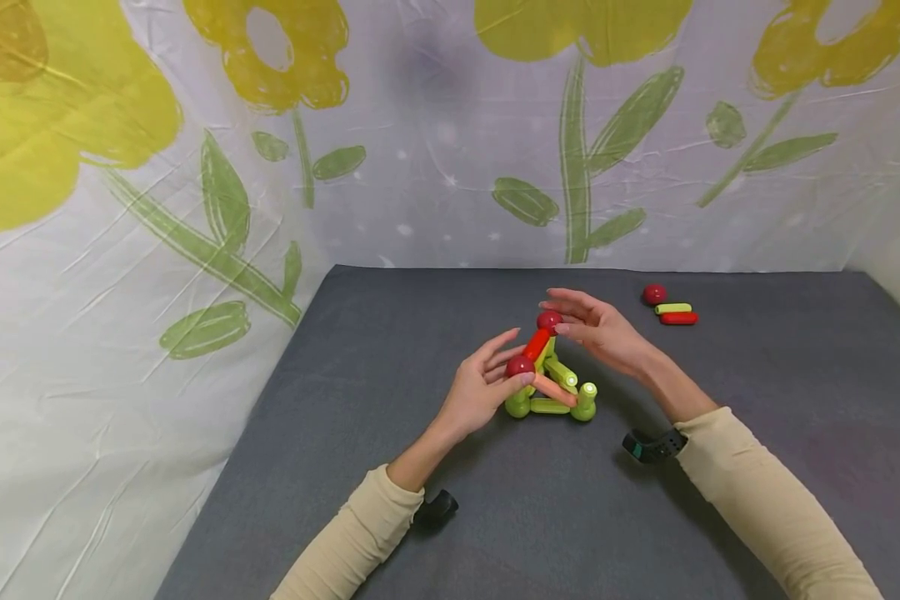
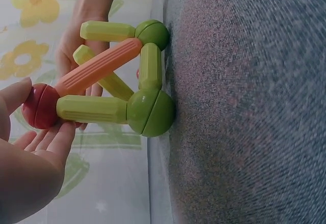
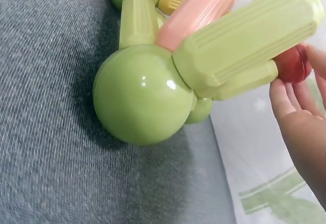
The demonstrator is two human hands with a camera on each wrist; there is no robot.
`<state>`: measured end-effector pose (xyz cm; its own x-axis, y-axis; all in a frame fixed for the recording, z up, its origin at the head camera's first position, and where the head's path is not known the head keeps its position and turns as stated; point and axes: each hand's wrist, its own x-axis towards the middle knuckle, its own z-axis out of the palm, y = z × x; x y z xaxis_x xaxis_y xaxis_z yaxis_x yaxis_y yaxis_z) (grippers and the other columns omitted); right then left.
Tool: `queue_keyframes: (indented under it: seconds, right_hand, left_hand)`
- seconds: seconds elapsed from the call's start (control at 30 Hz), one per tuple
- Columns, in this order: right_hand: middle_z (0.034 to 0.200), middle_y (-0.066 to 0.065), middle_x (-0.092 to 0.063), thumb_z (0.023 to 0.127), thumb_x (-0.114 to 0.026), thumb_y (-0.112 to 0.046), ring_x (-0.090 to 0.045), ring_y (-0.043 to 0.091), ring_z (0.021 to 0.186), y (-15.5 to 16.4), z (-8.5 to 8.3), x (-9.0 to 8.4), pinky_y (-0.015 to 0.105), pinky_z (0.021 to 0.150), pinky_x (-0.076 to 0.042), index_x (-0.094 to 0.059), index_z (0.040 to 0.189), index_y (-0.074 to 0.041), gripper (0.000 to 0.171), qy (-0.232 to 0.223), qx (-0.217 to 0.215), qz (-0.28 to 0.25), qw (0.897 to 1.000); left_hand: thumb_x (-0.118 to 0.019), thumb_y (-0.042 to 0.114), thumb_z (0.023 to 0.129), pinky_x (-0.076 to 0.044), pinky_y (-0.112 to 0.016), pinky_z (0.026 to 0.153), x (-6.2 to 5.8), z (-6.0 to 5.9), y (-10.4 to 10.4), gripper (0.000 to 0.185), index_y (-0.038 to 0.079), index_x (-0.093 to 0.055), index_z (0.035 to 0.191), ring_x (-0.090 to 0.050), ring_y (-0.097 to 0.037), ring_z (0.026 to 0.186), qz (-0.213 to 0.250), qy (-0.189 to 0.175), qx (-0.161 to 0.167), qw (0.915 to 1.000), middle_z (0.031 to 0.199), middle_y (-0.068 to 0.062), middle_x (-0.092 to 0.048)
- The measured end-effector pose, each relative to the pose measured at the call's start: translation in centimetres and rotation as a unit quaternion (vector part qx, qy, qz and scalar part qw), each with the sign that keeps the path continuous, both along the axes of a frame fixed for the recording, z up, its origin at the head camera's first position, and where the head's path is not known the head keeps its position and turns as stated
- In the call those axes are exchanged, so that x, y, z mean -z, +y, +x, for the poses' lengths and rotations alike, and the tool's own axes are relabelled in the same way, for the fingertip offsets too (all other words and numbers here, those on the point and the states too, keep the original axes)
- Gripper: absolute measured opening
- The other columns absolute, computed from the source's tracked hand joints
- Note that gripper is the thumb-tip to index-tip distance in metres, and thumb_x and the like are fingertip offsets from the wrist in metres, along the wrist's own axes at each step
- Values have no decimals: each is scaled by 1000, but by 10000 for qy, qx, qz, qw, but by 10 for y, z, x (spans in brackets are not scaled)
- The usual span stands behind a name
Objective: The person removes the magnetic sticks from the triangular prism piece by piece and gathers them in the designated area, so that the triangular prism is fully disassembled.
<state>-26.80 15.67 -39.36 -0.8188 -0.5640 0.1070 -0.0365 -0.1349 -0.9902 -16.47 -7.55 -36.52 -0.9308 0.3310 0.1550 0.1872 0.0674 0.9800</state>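
A frame of magnetic-style rods and balls stands on the dark table. My left hand [image 1: 474,392] pinches its nearer red ball [image 1: 520,366] between thumb and fingers. At the far top corner my right hand [image 1: 603,335] holds a second red ball [image 1: 549,322], set on a light green rod [image 3: 249,81]. A red rod [image 1: 536,344] spans the two red balls. From the nearer one an orange rod [image 2: 99,67] slants down to the front-right green ball [image 3: 142,94]. That green ball carries an upright light green rod [image 1: 587,393] with a free top end.
Back right on the table [image 1: 765,383] lie a loose red ball [image 1: 654,293], a light green rod [image 1: 673,308] and a red rod [image 1: 678,318]. Black wrist devices [image 1: 654,446] sit at both sleeves. A flower-printed cloth [image 1: 435,167] hangs behind the table's far edge.
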Motion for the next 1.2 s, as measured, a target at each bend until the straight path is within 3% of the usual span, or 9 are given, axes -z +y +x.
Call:
queue_keyframes:
  seconds: [0.13, 0.27, 0.4, 0.5, 0.7, 0.93, 1.2]
  right_hand:
    - [140, 21, -43, 94, -58, -1, -49, 21, 121, -1, 2, -1, 46, 99, -42, -39, 143, -2, 52, 707, 3, 444, 9965]
    - [134, 16, -52, 92, -61, 0, -53, 19, 119, 0, 2, -2, 37, 92, -49, -43, 139, 1, 51, 1560, 71, 813, 9844]
    - [130, 25, -51, 89, -60, 10, -57, 16, 114, -1, 0, 0, 29, 87, -51, -45, 136, 8, 49, 2368, 57, 955, 9668]
    - [128, 31, -50, 87, -59, 15, -58, 15, 111, -1, -1, 2, 27, 85, -52, -45, 134, 11, 50, 2731, 53, 918, 9576]
    - [126, 31, -51, 84, -60, 19, -59, 18, 110, -2, 1, 4, 27, 84, -52, -45, 133, 12, 52, 3011, 160, 826, 9499]
    - [121, 32, -53, 81, -61, 23, -59, 39, 105, -5, 3, 7, 26, 82, -53, -48, 129, 12, 51, 3360, 375, 780, 9379]
    - [117, 28, -56, 78, -61, 25, -59, 41, 102, -7, 5, 9, 25, 82, -52, -50, 126, 12, 51, 3487, 549, 829, 9319]
  left_hand:
    - [-65, -1, 89, -47, -35, 93, 1, 0, 0, 61, -1, -38, 143, -54, -33, 118, 42, -2, 33, 10000, 134, -23, -50]
    - [-66, -1, 89, -47, -34, 92, 1, 0, -1, 61, -1, -39, 143, -55, -32, 117, 24, -5, 34, 10000, 134, -22, -50]
    - [-66, -1, 89, -47, -35, 92, 1, 0, -1, 61, -1, -39, 143, -54, -33, 117, -3, 44, 34, 10000, 134, -23, -50]
    - [-66, 0, 89, -47, -35, 93, 1, 0, -1, 61, -2, -39, 143, -54, -33, 118, -9, 68, 36, 10000, 134, -23, -50]
    - [-66, 0, 89, -47, -35, 93, 1, 1, 0, 60, -2, -39, 142, -54, -32, 118, -17, 42, 32, 10000, 135, -22, -50]
    - [-65, -1, 89, -47, -34, 92, 1, 2, 1, 58, -3, -40, 142, -54, -33, 118, 31, 37, 8, 10000, 135, -22, -49]
    - [-65, -1, 90, -47, -34, 92, 2, 1, 1, 58, -2, -40, 142, -53, -32, 119, 75, 28, 28, 10000, 136, -22, -49]
